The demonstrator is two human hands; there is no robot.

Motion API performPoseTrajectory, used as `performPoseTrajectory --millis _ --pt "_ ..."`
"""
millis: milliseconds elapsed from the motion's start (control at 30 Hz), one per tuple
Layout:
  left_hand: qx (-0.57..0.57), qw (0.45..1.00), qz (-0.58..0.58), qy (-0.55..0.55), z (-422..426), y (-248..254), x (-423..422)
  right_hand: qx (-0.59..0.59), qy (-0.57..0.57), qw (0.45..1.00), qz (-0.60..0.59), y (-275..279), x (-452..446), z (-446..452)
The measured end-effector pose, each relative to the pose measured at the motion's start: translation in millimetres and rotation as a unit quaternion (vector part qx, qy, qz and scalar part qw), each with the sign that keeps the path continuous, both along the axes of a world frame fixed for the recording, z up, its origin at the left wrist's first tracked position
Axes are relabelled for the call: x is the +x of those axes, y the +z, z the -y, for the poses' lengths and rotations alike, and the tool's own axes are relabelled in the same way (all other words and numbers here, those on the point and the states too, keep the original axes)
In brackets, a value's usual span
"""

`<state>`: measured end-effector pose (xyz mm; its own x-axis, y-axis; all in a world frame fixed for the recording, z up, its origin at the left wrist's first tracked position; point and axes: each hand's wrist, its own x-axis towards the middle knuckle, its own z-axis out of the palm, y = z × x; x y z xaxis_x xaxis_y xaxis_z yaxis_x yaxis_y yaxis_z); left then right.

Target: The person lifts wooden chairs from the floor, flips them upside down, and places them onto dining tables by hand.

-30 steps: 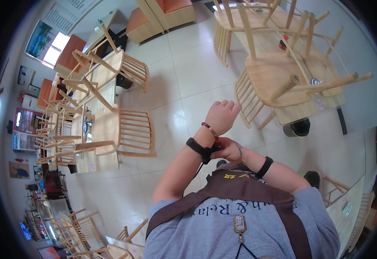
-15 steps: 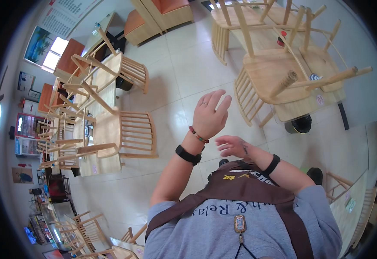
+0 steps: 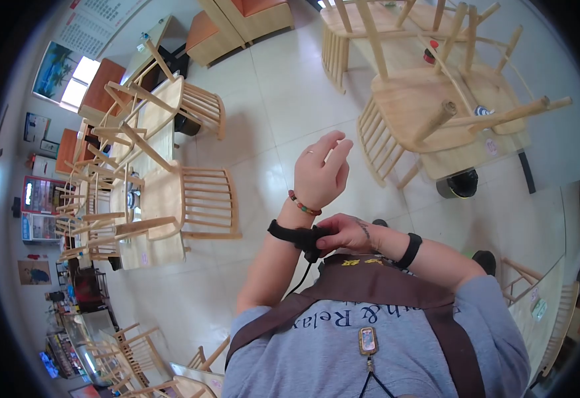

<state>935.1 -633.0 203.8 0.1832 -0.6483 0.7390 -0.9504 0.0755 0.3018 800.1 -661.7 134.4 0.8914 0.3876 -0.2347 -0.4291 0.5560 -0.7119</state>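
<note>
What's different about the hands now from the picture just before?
The right hand, which was apart from the left arm, has moved left and taken hold of the black fabric strap around the left wrist. The strap lay snug before; now it looks looser, with its outer side standing off the skin. The left hand stayed raised and empty, and the upturned pale wooden chairs stayed put.

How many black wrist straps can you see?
2: the left strap, at the left wrist, pinched by the right hand; the right strap, around the right forearm.
</note>
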Motion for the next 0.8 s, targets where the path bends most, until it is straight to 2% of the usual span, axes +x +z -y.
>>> performPoseTrajectory --millis 167,267,367,400,467,533,567,600,667,767,800 --pt "0.032 0.995 0.091 -0.030 -1.8 -5.4 -5.0 -0.002 -0.002 1.000 -0.007 0.3 -1.3 -4.1" --pt "0.027 0.993 0.105 -0.056 -2.4 -2.4 -6.4 0.011 0.012 1.000 -0.007 10.9 -3.2 -4.6" --pt "0.042 0.995 0.069 -0.058 -12.7 8.2 -6.8 -0.153 0.011 0.988 0.000 -6.9 -5.8 -2.9" --pt "0.033 0.997 0.060 -0.041 -17.9 10.4 -2.9 -0.281 0.020 0.957 0.073 3.9 -5.9 13.4" --pt "0.038 0.999 -0.009 -0.011 -32.5 18.3 3.0 -0.254 -0.049 0.966 0.032 32.1 -19.5 54.5" --pt "0.038 0.996 -0.085 0.014 -44.0 13.0 9.9 -0.096 -0.156 0.982 0.042 68.6 -50.5 101.3" --pt "0.043 0.992 -0.117 0.028 -50.5 10.6 10.2 0.063 -0.207 0.959 0.182 81.9 -64.5 124.8" --pt "0.095 0.984 -0.145 0.031 -54.5 -4.7 8.7 0.205 -0.253 0.893 0.310 100.5 -85.0 146.8" --pt "0.168 0.977 -0.135 -0.004 -51.5 -14.8 1.0 0.260 -0.290 0.835 0.390 146.8 -90.6 153.2" --pt "0.229 0.952 -0.189 -0.072 -34.1 -14.7 -25.0 0.355 -0.263 0.777 0.449 180.7 -90.2 149.3" --pt "0.228 0.943 -0.215 -0.111 -26.3 -15.2 -33.3 0.361 -0.256 0.774 0.454 185.6 -86.7 145.5"
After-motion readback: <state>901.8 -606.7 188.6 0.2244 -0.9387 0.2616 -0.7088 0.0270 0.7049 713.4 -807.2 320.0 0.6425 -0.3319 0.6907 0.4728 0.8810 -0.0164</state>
